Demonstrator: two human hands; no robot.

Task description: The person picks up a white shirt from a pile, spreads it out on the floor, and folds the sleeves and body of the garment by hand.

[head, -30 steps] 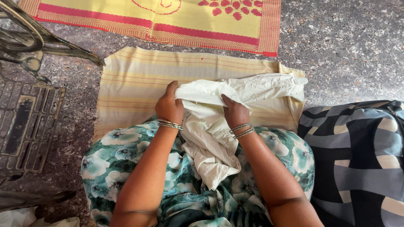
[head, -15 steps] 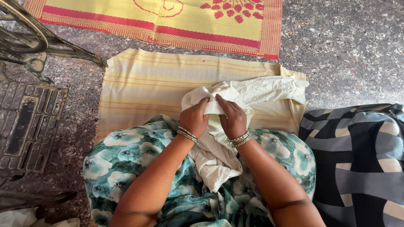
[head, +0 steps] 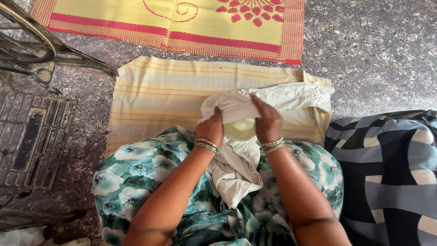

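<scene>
A crumpled cream cloth (head: pixel 291 96) lies across my lap and onto a yellow striped cloth (head: pixel 164 93) spread on the floor. My left hand (head: pixel 210 128) grips the cream cloth at its left side. My right hand (head: pixel 268 122) grips the same cloth a little to the right, and a band of it is stretched taut between the two hands. Both wrists wear thin bangles. The cloth's lower part hangs down over my floral green dress (head: pixel 132 175).
A yellow and red woven mat (head: pixel 191 25) lies at the top on the speckled stone floor (head: pixel 378 50). A dark metal treadle and stand (head: pixel 29 123) are at the left. A dark patterned bundle of fabric (head: pixel 387 173) is at the right.
My hands came together on the cream cloth, then my right hand moved a little right and up. The cloth is now pulled taut between them.
</scene>
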